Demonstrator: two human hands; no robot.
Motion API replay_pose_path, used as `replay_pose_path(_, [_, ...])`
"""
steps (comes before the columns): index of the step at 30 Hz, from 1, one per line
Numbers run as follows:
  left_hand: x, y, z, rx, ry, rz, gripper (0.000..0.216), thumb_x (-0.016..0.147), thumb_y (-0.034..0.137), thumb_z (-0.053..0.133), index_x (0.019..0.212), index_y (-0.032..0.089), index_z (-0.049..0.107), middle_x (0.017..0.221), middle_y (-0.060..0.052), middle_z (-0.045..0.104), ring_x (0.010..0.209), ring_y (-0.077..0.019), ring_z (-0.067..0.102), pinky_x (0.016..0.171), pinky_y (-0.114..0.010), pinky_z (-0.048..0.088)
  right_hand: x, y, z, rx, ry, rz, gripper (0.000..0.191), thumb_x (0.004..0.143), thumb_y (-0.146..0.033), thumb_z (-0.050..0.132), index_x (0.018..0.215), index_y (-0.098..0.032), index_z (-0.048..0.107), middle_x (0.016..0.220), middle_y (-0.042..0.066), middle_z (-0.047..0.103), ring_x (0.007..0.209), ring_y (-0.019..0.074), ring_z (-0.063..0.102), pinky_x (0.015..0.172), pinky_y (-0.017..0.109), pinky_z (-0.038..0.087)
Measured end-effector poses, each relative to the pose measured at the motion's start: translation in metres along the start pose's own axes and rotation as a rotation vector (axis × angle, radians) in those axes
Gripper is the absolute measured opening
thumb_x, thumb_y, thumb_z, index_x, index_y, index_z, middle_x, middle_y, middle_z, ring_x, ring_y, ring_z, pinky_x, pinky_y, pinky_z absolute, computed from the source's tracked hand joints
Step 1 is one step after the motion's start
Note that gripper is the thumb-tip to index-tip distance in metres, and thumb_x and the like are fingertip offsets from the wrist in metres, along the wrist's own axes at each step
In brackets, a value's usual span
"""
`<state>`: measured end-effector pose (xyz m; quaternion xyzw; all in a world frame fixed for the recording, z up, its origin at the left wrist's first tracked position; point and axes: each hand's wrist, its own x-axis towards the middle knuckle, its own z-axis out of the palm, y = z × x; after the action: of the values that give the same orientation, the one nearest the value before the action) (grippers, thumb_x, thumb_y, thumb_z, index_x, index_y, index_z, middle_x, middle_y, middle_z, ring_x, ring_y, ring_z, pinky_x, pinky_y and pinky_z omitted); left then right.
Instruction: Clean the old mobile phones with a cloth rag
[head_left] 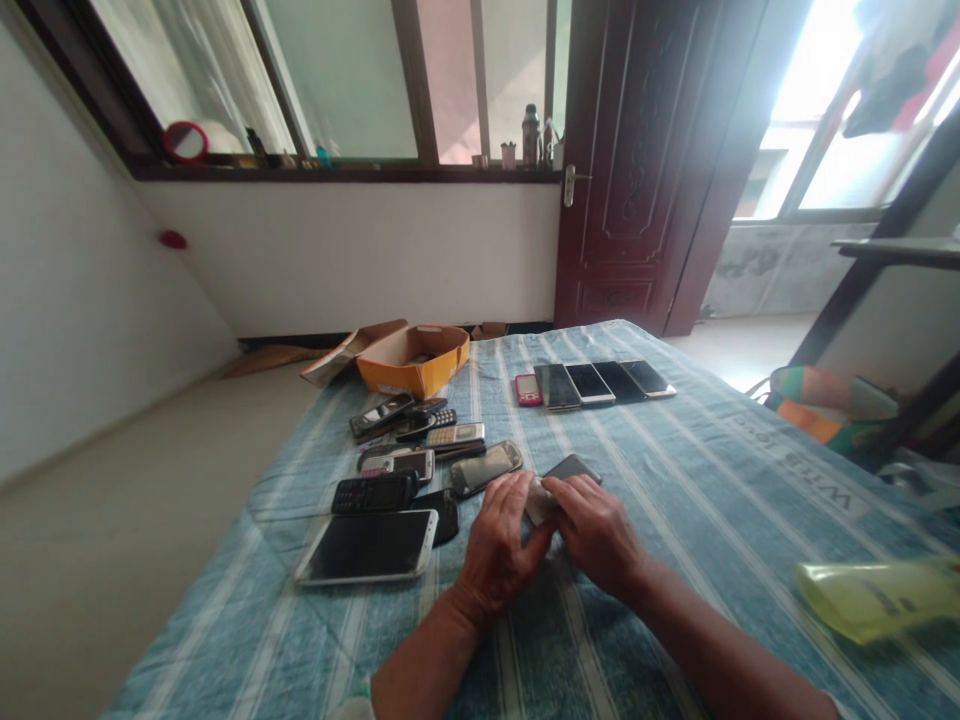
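Observation:
My left hand (499,535) and my right hand (596,530) meet over the bed. Their fingers are closed together on a small whitish, crumpled thing (537,503), mostly hidden by the fingers; I cannot make out whether it is cloth or tissue. Just beyond my right hand lies a dark grey phone (574,466), partly covered by the fingers. Left of my left hand, a touchscreen phone (486,468) rests near a pile with a keypad phone (375,492), a black phone (441,515) and a large white-framed tablet or phone (369,547).
Beyond the pile stands an open orange box (414,375). At the far side, a small pink phone (528,390) lies beside a row of several smartphones (591,383). A yellow translucent packet (874,600) is at the right, on the striped blue bedspread (697,570).

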<state>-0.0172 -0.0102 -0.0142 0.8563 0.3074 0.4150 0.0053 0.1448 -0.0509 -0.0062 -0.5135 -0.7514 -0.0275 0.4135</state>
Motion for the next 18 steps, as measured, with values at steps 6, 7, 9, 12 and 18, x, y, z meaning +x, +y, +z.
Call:
replay_pose_path(6, [0.004,0.003,-0.005,-0.100,0.062,-0.002,0.025,0.094,0.020,0.047,0.112,0.013,0.062,0.093,-0.011,0.072,0.085,-0.0227,0.068,0.079,-0.034,0.058,0.007,-0.005,-0.001,0.478,0.066,0.341,0.036,0.070,-0.014,0.057,0.103,-0.020,0.069,0.091,0.003,0.071,0.081,0.0189,0.065,0.075,0.029,0.050])
replay_pose_path(7, [0.004,0.003,-0.006,-0.117,0.060,-0.030,0.025,0.093,0.019,0.047,0.110,0.013,0.064,0.092,-0.011,0.073,0.083,-0.0226,0.069,0.078,-0.033,0.058,0.009,-0.007,-0.003,0.551,0.059,0.418,0.034,0.068,-0.017,0.060,0.100,-0.020,0.070,0.089,0.003,0.071,0.079,0.0188,0.065,0.073,0.029,0.051])
replay_pose_path(9, [0.005,0.004,-0.008,-0.175,0.050,-0.110,0.024,0.092,0.019,0.048,0.106,0.012,0.066,0.092,-0.011,0.073,0.084,-0.0227,0.070,0.079,-0.033,0.057,0.012,-0.010,-0.007,0.700,0.032,0.561,0.033,0.064,-0.020,0.066,0.096,-0.019,0.071,0.083,0.001,0.071,0.074,0.0182,0.065,0.069,0.028,0.050])
replay_pose_path(12, [0.008,0.006,-0.012,-0.299,0.018,-0.280,0.023,0.090,0.023,0.052,0.102,0.012,0.069,0.093,-0.010,0.074,0.083,-0.0222,0.071,0.079,-0.031,0.057,0.015,-0.014,-0.011,0.948,-0.003,0.731,0.037,0.058,-0.022,0.072,0.095,-0.019,0.071,0.078,0.000,0.070,0.068,0.0163,0.062,0.063,0.027,0.048])
replay_pose_path(18, [0.012,0.012,-0.017,-0.470,-0.004,-0.459,0.024,0.089,0.029,0.054,0.100,0.014,0.070,0.089,-0.006,0.074,0.076,-0.0195,0.070,0.071,-0.026,0.056,0.016,-0.014,-0.014,1.259,0.038,0.869,0.043,0.051,-0.020,0.079,0.093,-0.016,0.070,0.079,0.002,0.070,0.067,0.0142,0.061,0.063,0.025,0.046])
